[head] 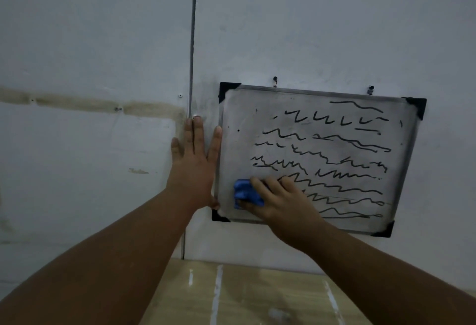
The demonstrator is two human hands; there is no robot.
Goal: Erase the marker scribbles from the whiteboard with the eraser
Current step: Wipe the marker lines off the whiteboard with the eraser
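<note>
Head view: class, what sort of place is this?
Probably a plain indoor workroom or makeshift practice corner: a small whiteboard hangs from screws on a bare panelled wall, above a wooden surface.

Under my right hand [280,201] the eraser [246,193] looks like crumpled blue cloth, soft and creased, not a hard block. The whiteboard [237,149] surface is smooth but dull, smeared grey with marker residue; scribbles [334,159] are matt black. Its frame looks like thin brushed metal, with black plastic caps at the corners. Left of the whiteboard, my left hand [193,165] lies flat on the wall [90,41]: painted, matt, scuffed and stained. Below the whiteboard, the floor [257,296] looks glossy and wood-toned.
</note>
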